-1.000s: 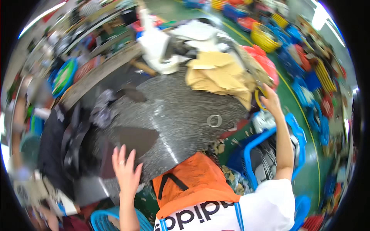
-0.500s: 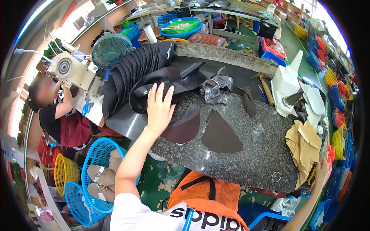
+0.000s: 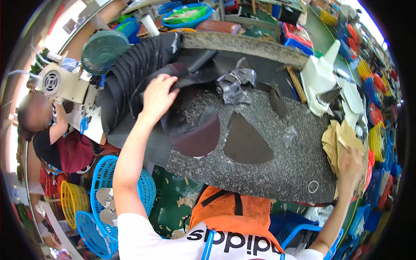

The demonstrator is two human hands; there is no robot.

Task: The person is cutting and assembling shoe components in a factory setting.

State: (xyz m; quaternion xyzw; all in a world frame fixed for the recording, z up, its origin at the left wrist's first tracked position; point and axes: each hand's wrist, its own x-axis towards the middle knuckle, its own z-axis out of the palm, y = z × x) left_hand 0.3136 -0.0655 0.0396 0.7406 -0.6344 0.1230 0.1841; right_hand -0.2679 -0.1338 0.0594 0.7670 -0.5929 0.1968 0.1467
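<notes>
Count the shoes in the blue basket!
2. The upper shoe is left of the left forearm; the lower shoe is just below it in the picture. The forearm crosses the blue basket, so more may be hidden.

Speckled tabletop [image 3: 255, 177] with black pieces [image 3: 130, 78], brown panel [image 3: 247, 144], tan sheets [image 3: 332, 142]

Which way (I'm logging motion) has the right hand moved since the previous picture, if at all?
Yes: the right hand has shifted leftward and forward, judged against the white ring; now it overlaps the tan pieces.
</notes>
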